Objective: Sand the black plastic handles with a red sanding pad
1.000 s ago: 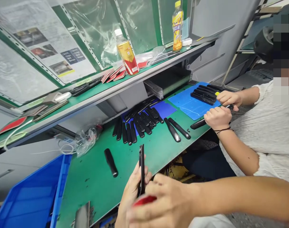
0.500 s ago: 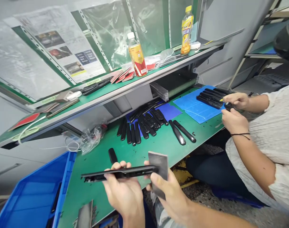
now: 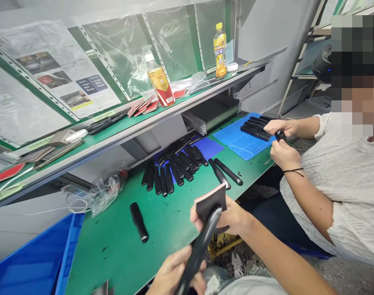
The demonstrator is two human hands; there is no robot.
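Note:
My left hand (image 3: 174,273) is closed round a long black plastic handle part (image 3: 201,245), which slants up to the right. My right hand (image 3: 228,216) pinches a small dark sanding pad (image 3: 210,203) with a red edge against the part's upper end. One short black handle (image 3: 139,221) lies alone on the green table (image 3: 119,241) to the left. Farther back lie several black handle parts (image 3: 174,170) in a row and a pile.
A co-worker on the right holds a black part in both hands (image 3: 280,143) over a blue mat (image 3: 242,137) with more parts. A blue bin (image 3: 36,262) stands at the lower left. The shelf (image 3: 119,131) above carries two bottles, red pads and papers.
The black part has turned from lying level across both hands to slanting upward. My right hand has brought the pad onto its upper end. My view has shifted slightly.

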